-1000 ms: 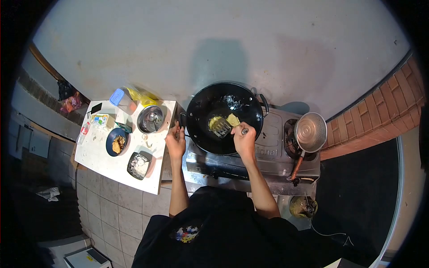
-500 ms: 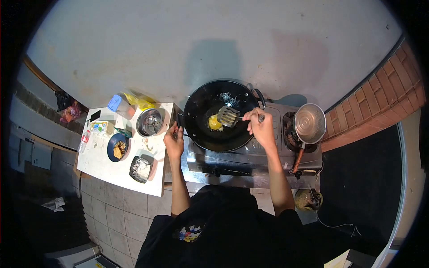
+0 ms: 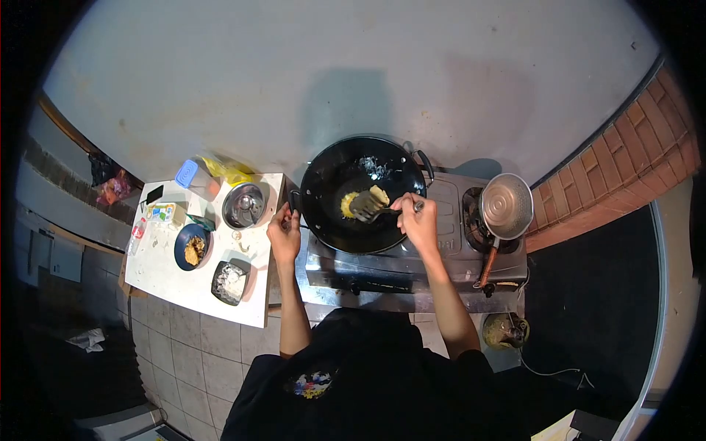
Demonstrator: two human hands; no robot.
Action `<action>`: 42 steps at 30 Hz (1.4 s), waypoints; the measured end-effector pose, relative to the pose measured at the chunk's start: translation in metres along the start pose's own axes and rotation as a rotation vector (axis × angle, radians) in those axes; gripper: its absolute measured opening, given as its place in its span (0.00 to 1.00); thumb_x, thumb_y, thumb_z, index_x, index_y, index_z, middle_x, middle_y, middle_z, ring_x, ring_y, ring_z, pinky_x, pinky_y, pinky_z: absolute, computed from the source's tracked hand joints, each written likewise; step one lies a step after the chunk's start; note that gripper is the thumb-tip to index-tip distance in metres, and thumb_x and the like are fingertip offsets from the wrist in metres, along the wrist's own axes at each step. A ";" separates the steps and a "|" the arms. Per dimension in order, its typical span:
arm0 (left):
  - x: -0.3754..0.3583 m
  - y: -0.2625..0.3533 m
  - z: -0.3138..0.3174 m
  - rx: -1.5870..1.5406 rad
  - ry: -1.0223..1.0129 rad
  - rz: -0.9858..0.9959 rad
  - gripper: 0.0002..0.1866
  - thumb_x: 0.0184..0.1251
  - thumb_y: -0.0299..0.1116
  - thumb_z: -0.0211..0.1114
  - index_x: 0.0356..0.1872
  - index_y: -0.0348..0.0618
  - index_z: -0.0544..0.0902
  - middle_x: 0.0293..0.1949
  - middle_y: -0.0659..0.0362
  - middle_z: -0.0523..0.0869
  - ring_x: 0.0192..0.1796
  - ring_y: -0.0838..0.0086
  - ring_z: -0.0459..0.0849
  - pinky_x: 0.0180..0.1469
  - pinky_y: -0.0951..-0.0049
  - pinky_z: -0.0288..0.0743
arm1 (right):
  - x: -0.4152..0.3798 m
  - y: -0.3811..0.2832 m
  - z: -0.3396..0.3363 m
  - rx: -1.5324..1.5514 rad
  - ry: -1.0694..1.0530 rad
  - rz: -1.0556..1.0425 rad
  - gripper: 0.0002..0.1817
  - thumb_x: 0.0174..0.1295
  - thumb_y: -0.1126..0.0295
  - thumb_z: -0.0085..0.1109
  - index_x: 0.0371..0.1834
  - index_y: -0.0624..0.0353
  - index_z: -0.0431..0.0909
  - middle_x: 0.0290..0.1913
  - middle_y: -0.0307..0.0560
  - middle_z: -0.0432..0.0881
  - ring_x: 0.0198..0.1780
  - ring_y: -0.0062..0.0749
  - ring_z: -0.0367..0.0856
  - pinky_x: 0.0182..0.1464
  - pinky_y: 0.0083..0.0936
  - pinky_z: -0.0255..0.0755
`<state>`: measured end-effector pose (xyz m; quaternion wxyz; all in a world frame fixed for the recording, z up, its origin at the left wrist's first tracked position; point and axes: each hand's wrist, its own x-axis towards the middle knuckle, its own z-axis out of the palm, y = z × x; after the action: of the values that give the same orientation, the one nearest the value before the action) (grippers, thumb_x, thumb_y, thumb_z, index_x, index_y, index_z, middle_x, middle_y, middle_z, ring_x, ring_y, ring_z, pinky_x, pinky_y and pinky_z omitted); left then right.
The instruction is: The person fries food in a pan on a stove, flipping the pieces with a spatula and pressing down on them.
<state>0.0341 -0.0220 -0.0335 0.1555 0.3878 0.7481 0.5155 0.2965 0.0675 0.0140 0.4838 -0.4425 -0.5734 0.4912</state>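
Note:
A black wok [image 3: 331,165] with two loop handles stands on the left side of the stove. My right hand [image 3: 418,220] is closed round the handle of a slotted spatula [image 3: 364,207], whose blade is down inside the wok. Under and left of the blade lies yellow, egg-like food [image 3: 347,205]. Another yellowish piece [image 3: 379,194] shows at the blade's upper right edge. At the wok's left side, my left hand [image 3: 284,237] has its fingers closed at the loop handle [image 3: 295,199].
A saucepan [image 3: 507,206] with a wooden handle sits on the right burner of the stove [image 3: 397,273]. On the white table [image 3: 165,283] at left are a steel bowl [image 3: 244,206], a blue bowl of fried food [image 3: 184,257] and a dark dish of white powder [image 3: 231,284].
The spatula blade has shifted left and down over the yellow food, and my right hand has moved left with it. A yellowish piece now shows beside the blade. My left hand stays at the handle.

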 end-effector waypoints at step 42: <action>0.008 0.003 -0.009 0.027 0.014 0.094 0.16 0.63 0.24 0.66 0.50 0.27 0.81 0.36 0.49 0.88 0.37 0.74 0.86 0.41 0.74 0.79 | 0.004 0.006 0.018 0.128 0.003 0.002 0.16 0.69 0.72 0.47 0.26 0.70 0.79 0.28 0.46 0.84 0.17 0.20 0.75 0.18 0.18 0.66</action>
<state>0.0247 -0.0213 -0.0254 0.1205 0.4208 0.7372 0.5147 0.2784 0.0696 0.0079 0.5114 -0.4120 -0.5397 0.5267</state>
